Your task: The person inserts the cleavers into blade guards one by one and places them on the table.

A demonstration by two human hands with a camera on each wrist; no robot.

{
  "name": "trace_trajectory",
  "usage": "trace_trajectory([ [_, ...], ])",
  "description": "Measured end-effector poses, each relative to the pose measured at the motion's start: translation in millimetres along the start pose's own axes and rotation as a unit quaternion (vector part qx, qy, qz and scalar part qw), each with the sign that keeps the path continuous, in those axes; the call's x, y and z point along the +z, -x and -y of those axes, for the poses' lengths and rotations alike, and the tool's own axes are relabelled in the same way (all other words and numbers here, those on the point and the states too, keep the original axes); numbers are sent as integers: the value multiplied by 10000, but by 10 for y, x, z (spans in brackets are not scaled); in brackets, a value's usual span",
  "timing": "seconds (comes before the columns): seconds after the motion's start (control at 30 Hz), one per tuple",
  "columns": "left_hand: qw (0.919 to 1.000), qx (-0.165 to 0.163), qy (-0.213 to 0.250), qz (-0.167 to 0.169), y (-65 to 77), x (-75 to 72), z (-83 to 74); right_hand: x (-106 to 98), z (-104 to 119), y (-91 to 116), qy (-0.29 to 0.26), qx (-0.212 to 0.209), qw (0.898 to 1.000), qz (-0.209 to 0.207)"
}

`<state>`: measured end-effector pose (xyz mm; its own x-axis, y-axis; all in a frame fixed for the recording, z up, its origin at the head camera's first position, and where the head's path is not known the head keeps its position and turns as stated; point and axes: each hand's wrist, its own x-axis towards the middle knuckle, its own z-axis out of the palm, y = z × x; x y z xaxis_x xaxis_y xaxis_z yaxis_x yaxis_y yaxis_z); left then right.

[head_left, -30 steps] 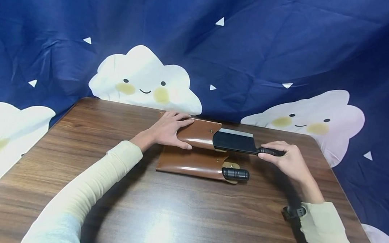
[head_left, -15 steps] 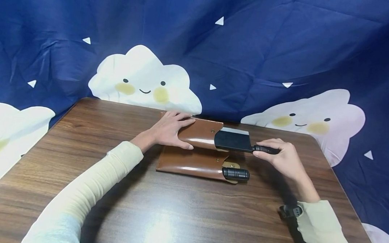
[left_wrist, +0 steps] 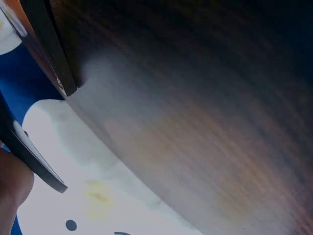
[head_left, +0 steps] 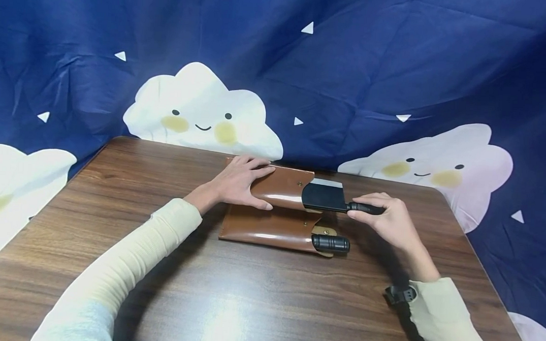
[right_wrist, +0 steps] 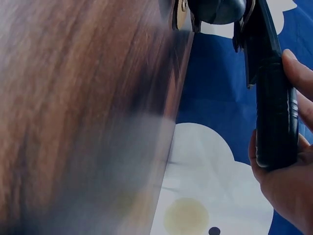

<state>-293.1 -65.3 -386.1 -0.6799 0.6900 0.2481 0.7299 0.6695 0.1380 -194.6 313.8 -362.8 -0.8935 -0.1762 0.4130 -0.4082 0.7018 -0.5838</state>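
Observation:
A cleaver with a black blade [head_left: 323, 195] and a silver edge sits partly inside a brown leather sheath [head_left: 283, 186]. My right hand [head_left: 387, 216] holds the cleaver's black handle [right_wrist: 277, 117] between thumb and fingers. The left hand [head_left: 238, 181] spans the sheath, fingers over its far side and thumb along its near side. Nearer to me lies a second brown sheath [head_left: 266, 231], its far part covered by the first; a ribbed black handle [head_left: 331, 244] sticks out of its right end. How much blade is inside the upper sheath is hidden.
Everything lies on a dark wood-grain table [head_left: 194, 294], near its far edge. Behind it hangs a blue curtain [head_left: 350, 67] with white clouds. A tan flap [head_left: 323, 232] with a snap pokes out of the lower sheath.
My right hand has moved left, and the cleaver has slid deeper into the upper sheath. That sheath and the left hand have shifted slightly right. The lower sheath has stayed put.

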Motion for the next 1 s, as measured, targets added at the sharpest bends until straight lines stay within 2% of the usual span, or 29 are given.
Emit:
trace_trajectory([
  [0.37,10000,30,-4,-72,-6,-7,-23,49,68,3,-41,-120,9999,-27],
  [0.8,9998,183,-63,-106,-104,-25,-138,144,139,-41,-196,-308,9993,-65],
  [1.0,9997,195,-79,-122,-115,-27,-144,161,148,-56,-211,-345,9991,-106],
])
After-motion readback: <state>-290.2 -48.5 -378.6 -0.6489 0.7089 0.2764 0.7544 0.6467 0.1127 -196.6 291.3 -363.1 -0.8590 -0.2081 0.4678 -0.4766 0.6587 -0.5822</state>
